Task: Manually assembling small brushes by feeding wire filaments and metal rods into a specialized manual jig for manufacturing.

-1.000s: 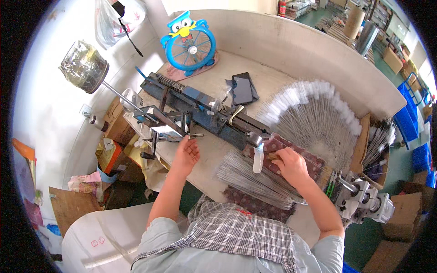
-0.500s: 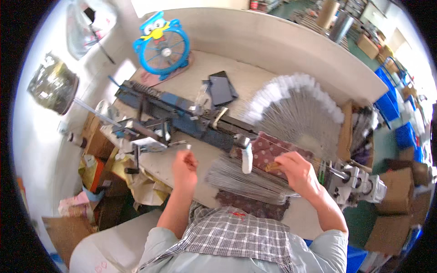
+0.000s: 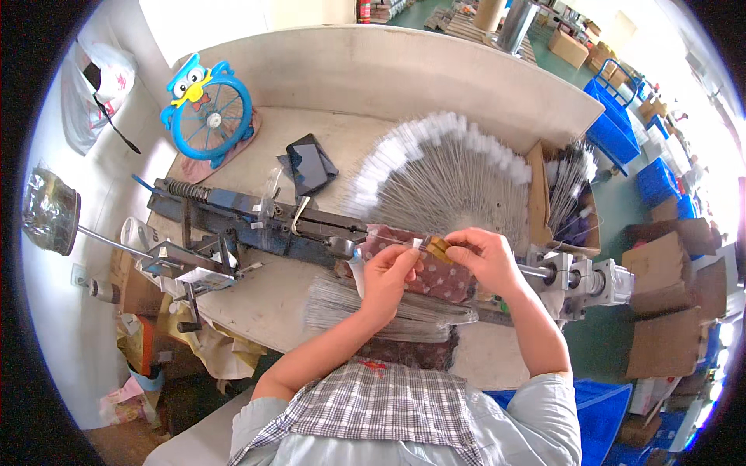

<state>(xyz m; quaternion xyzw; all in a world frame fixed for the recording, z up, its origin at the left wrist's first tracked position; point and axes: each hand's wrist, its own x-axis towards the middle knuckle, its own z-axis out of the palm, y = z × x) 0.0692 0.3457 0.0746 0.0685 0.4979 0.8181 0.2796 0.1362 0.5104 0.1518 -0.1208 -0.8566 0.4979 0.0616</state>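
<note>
In front of me, my left hand [image 3: 386, 281] pinches a small white piece [image 3: 417, 243]. My right hand [image 3: 488, 260] grips a small brass-coloured block [image 3: 439, 248] between thumb and fingers. The two pieces are close together, and I cannot tell whether they touch. Under my hands lies a maroon polka-dot cloth [image 3: 447, 289]. A bundle of thin grey wires [image 3: 350, 307] rests on the near side of the bench, below my left hand. Beyond my hands, many wires with white ends [image 3: 458, 175] spread out in a fan.
A long dark metal machine [image 3: 249, 221] runs across the bench, with a crank handle [image 3: 189, 325] at its left. A metal shaft assembly [image 3: 594, 283] stands at the right. Farther back are a blue fan [image 3: 211, 116], a dark flat device [image 3: 311, 167] and a cardboard box of wires [image 3: 538, 194].
My left hand has moved right, bringing its white piece up to the block in my right hand. My right hand has risen slightly. The whole view has shifted.
</note>
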